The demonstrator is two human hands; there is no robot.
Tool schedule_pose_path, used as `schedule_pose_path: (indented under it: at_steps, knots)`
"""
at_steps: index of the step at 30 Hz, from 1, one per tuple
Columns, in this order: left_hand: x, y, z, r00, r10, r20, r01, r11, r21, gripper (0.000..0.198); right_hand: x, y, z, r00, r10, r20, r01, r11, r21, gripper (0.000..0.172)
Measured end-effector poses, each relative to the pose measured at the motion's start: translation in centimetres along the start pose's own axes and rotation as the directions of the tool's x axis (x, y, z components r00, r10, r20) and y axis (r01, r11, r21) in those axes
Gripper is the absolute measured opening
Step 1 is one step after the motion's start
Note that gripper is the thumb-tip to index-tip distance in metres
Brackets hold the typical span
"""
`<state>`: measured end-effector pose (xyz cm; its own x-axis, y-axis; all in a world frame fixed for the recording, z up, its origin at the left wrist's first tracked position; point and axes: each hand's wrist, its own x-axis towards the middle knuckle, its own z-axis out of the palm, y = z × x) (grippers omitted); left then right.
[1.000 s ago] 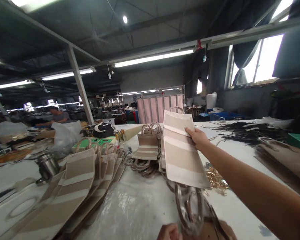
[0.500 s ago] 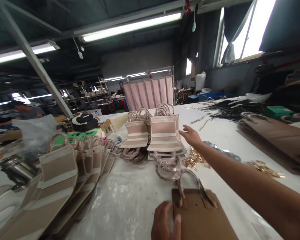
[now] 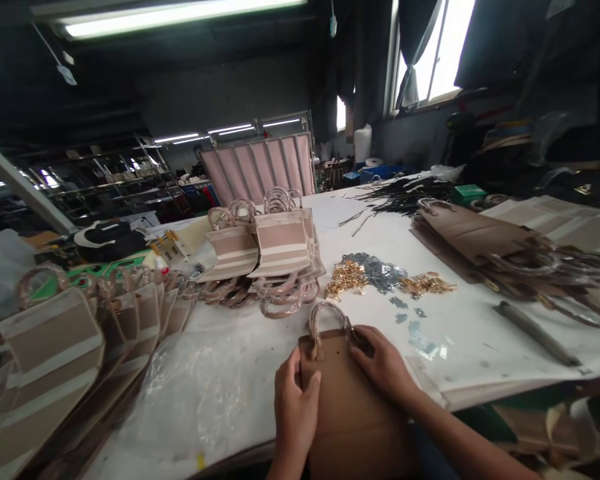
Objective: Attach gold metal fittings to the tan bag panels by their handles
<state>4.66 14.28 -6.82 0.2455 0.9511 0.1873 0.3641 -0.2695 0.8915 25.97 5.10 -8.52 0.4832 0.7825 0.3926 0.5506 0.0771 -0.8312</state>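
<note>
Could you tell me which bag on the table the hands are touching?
The plain brown bag at the near edge, under the left hand and right hand; the striped bags behind it lie untouched.

No lettering is showing clearly enough to be read. White markings are running across the green sheet [image 3: 105,268] at the far left of the surface [image 3: 473,327]. Dark print is sitting on the small yellow box [image 3: 169,247] beside it. Both are blurring past reading.
</note>
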Motion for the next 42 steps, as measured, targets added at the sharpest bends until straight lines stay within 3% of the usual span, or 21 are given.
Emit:
schedule_pose_path:
  at_steps: [2, 4, 7, 9, 13, 19, 22, 24, 26, 27, 29, 32, 35, 37, 40, 42]
  knots:
    - [0.5, 0.7, 0.0, 0.997, -0.078, -0.028, 0.076, 0.994, -0.079, 0.083, 0.3, -0.3, 0.0, 1.000, -0.019, 0.006, 0.019, 1.000, 0.009, 0.037]
    - [1.1, 1.2, -0.1, 0.985, -0.169, 0.017, 0.169, 0.964, -0.204, 0.096, 0.5, -0.5, -0.2, 0.999, -0.035, 0.019, 0.034, 0.999, 0.023, 0.036]
    - [1.7, 1.6, 0.0, 0.963, -0.180, 0.200, 0.240, 0.911, -0.335, 0.090, 0.6, -0.5, -0.8, 0.998, -0.043, 0.046, 0.041, 0.998, 0.042, 0.034]
    - [1.7, 1.3, 0.4, 0.959, -0.160, 0.234, 0.232, 0.916, -0.327, 0.084, 1.4, -0.2, -1.6, 0.994, -0.037, 0.099, 0.037, 0.999, 0.003, 0.032]
    - [1.4, 0.4, 1.6, 0.979, -0.189, 0.077, 0.199, 0.968, -0.156, 0.095, 5.6, 1.3, -3.7, 0.989, 0.070, 0.131, -0.032, 0.962, -0.271, 0.030]
    - [0.9, -0.4, 2.2, 0.998, -0.031, -0.054, 0.026, 0.995, -0.092, 0.058, 13.4, 4.6, -4.4, 0.977, 0.188, 0.101, -0.112, 0.853, -0.510, 0.036]
    - [0.2, 0.1, 1.8, 0.963, 0.142, -0.229, -0.133, 0.990, 0.054, 0.049, 15.2, 5.5, -3.8, 0.971, 0.215, 0.104, -0.125, 0.827, -0.548, 0.031]
    - [-0.5, 0.8, 1.5, 0.921, 0.288, -0.264, -0.261, 0.956, 0.132, 0.041, 15.4, 5.6, -3.6, 0.971, 0.218, 0.092, -0.134, 0.828, -0.545, 0.025]
    - [-1.4, 1.6, 1.4, 0.934, 0.322, -0.154, -0.311, 0.946, 0.091, 0.031, 14.9, 5.2, -3.8, 0.976, 0.199, 0.093, -0.123, 0.845, -0.520, 0.022]
    - [-1.8, 2.0, 1.4, 0.958, 0.281, -0.060, -0.279, 0.960, 0.031, 0.028, 14.3, 4.8, -4.0, 0.979, 0.177, 0.101, -0.104, 0.860, -0.500, 0.021]
    - [-2.3, 2.6, 1.6, 0.979, 0.130, 0.159, -0.110, 0.985, -0.130, 0.031, 12.1, 3.3, -4.2, 0.985, 0.120, 0.123, -0.051, 0.889, -0.456, 0.020]
    - [-2.0, 3.0, 1.7, 0.918, -0.038, 0.396, 0.187, 0.919, -0.346, 0.053, 7.0, 0.1, -3.5, 0.986, 0.000, 0.167, 0.050, 0.954, -0.295, 0.020]
    - [-1.2, 2.9, 1.5, 0.883, -0.080, 0.463, 0.309, 0.840, -0.446, 0.070, 2.1, -3.1, -1.6, 0.970, -0.147, 0.195, 0.154, 0.988, -0.023, 0.027]
    - [-0.9, 2.7, 1.2, 0.875, -0.086, 0.476, 0.332, 0.822, -0.462, 0.070, 0.0, -4.4, -0.1, 0.957, -0.201, 0.211, 0.195, 0.980, 0.047, 0.037]
    - [-1.0, 2.3, 0.8, 0.872, -0.084, 0.482, 0.337, 0.818, -0.466, 0.059, -1.3, -5.1, 1.5, 0.948, -0.223, 0.228, 0.212, 0.975, 0.070, 0.050]
    - [-1.2, 2.1, 0.7, 0.880, -0.092, 0.466, 0.338, 0.812, -0.476, 0.053, -1.4, -5.0, 1.7, 0.949, -0.217, 0.228, 0.198, 0.975, 0.101, 0.049]
